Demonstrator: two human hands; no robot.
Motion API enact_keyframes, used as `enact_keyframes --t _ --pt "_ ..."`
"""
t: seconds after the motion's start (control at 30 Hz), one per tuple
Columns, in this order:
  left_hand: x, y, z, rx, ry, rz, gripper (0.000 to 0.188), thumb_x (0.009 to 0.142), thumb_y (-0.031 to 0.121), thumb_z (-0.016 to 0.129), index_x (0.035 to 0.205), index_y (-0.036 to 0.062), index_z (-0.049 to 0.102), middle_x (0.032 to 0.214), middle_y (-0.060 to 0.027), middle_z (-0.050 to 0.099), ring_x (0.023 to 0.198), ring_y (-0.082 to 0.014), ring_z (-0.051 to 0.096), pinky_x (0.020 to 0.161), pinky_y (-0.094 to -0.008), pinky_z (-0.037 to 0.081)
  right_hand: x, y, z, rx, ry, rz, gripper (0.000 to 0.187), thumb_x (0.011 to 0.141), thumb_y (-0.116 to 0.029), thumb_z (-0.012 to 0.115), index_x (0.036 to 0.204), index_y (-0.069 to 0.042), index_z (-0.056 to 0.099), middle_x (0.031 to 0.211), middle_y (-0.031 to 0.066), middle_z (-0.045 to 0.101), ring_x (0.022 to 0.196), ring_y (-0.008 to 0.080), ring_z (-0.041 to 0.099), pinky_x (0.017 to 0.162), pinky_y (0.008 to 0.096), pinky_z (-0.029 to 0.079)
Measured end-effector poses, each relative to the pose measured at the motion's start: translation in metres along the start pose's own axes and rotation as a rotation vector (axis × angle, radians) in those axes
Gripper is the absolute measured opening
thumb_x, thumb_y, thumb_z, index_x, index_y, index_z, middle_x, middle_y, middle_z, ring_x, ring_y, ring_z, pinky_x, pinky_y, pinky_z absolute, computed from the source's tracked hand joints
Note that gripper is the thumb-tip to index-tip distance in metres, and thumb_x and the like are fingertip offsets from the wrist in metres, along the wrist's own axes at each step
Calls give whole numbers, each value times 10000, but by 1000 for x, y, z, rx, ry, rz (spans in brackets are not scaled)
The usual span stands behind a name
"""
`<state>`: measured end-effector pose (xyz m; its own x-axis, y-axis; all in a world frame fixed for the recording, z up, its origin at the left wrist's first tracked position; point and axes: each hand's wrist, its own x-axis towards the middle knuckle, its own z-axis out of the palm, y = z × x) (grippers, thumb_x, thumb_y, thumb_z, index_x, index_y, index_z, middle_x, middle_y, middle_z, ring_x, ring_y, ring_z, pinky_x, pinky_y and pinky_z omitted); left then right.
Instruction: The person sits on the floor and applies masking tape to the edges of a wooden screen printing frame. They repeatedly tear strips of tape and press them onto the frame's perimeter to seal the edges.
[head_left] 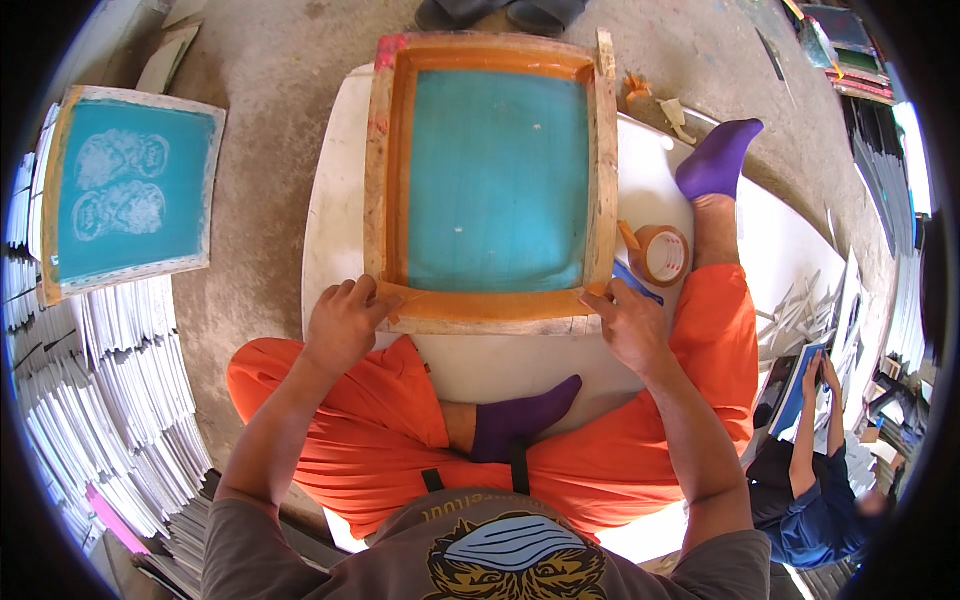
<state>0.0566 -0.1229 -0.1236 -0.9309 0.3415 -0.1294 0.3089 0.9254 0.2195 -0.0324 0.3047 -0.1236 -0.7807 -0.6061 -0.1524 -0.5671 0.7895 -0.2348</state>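
Both hands, left (343, 322) and right (628, 322), are pressing flat fingers on tape (490, 302) along the frame (488, 180)'s 6 o'clock edge, gripping nothing. Uneven pressing could be wrinkling it, leaving gaps for leaks.

The wooden screen frame (490, 190) takes up most of the white board (335, 200), leaving bare strips only along the board's left edge and its near edge. The left hand (342, 325) and right hand (630, 325) block the frame's near corners. On the right, the tape roll (660, 255) and a purple-socked foot (718, 160) crowd the gap beside the frame. To the left, open concrete floor (265, 230) separates the board from a second screen (125, 195) and stacked paper (120, 400). Behind the frame, dark sandals (500, 14) lie on the floor.
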Motion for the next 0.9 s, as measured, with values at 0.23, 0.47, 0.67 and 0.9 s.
enact_keyframes --t 0.23,0.47,0.67,0.9 --pt "3 -1 3 45 20 6 357 810 48 714 1114 231 753 928 -31 548 823 -210 634 733 -370 543 3 -3 2 -39 -3 -19 330 840 -80 735 1139 -208 792 885 35 598 736 211 668 625 381 560" --pt "3 0 4 27 3 -52 429 797 13 695 1157 238 761 943 -32 554 859 -215 639 757 -388 542 6 -3 1 -54 18 -30 302 859 -86 729 1131 -202 787 887 34 600 718 204 665 605 381 554" --pt "4 1 8 51 -16 -35 458 797 13 702 1193 237 754 964 -33 559 867 -216 644 770 -389 549 6 0 7 -129 3 -80 306 876 -114 715 1168 -192 769 913 39 602 708 201 661 589 372 543" --pt "2 1 12 65 -37 -35 452 799 28 709 1195 239 767 970 -33 560 857 -213 639 765 -383 549 4 2 13 -178 -1 -110 307 871 -137 707 1171 -188 752 926 42 608 685 179 655 563 350 517"
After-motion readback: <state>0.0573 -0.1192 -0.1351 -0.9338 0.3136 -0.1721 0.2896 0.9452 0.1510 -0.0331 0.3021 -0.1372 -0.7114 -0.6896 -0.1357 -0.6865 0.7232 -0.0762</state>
